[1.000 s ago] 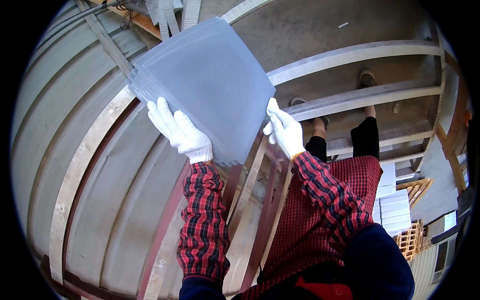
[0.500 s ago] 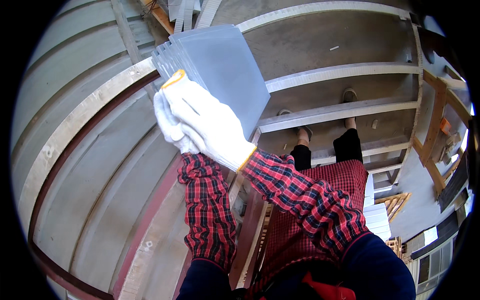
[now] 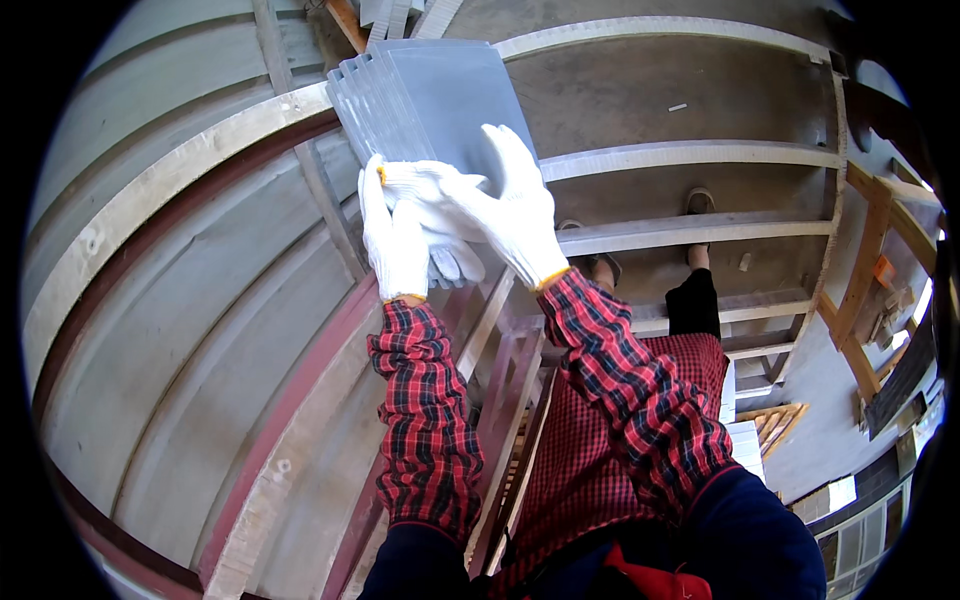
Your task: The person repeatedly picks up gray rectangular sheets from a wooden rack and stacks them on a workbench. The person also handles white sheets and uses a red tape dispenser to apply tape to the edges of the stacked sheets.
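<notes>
Both my hands wear white knitted gloves with orange-edged cuffs. A further loose white glove (image 3: 432, 181) lies between them, its orange cuff toward the left and its limp fingers hanging below. My left hand (image 3: 394, 245) is closed on this glove, thumb on the near side. My right hand (image 3: 525, 205) is open, fingers stretched up and thumb spread over the loose glove's right part. Just beyond the hands rests a fanned stack of flat grey sheets (image 3: 455, 95), its lower edge partly hidden by the gloves.
Ribbed grey panels (image 3: 200, 200) fill the left, crossed by a pale beam (image 3: 180, 170) on a dark red frame. A pale slatted frame (image 3: 690, 155) spans the right above the floor. A wooden frame (image 3: 865, 260) stands farther right, white blocks (image 3: 745, 445) below it.
My hands were together over the loose glove. The right hand has swung up and right, its fingers spreading. The loose glove has turned and shifted right, and the view has shifted slightly.
</notes>
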Tool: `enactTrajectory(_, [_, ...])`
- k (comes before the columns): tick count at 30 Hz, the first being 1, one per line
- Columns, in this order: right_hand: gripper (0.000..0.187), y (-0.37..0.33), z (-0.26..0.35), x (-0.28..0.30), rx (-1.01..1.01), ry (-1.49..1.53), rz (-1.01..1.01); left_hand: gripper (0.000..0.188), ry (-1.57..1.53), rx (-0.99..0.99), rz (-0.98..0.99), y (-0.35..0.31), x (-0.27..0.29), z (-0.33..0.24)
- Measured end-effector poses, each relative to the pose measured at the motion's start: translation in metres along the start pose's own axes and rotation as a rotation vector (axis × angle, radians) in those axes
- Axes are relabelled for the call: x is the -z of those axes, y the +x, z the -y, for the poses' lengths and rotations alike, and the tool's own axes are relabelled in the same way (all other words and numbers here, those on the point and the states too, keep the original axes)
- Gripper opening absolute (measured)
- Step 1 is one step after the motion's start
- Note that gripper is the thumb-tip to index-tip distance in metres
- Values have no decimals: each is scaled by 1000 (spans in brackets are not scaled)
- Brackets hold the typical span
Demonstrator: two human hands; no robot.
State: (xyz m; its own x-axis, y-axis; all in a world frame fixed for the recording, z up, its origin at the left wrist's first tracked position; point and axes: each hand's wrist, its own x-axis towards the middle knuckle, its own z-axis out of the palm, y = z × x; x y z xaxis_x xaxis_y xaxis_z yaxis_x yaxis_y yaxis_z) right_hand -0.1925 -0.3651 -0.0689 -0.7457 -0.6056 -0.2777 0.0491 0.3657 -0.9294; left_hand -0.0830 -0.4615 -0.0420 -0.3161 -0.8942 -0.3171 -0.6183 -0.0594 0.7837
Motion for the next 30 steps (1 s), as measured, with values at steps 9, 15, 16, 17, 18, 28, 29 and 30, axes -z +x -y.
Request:
enactTrajectory(9, [99,55,-5,-18,-24,-128,269,52,87,-68,-75,10,14,-10])
enactTrajectory(15, [94,54,-13,-20,13,-138,267,42,-439,2,-101,19,-25,2])
enactTrajectory(16, [91,52,-13,-22,34,-156,264,45,182,-264,-158,15,-30,7])
enactTrajectory(17, [89,50,-14,-22,54,-177,256,50,584,-489,-314,13,-36,8])
enactTrajectory(18, [86,49,-15,-21,74,-197,248,51,525,-415,-349,12,-41,8])
enactTrajectory(28, [69,39,-12,-19,138,-272,172,58,571,-338,-318,11,-43,3])
enactTrajectory(29, [68,39,-13,-17,128,-250,163,60,601,-314,-318,11,-44,-1])
enactTrajectory(30, [67,38,-15,-15,117,-229,155,62,631,-289,-317,11,-44,-4])
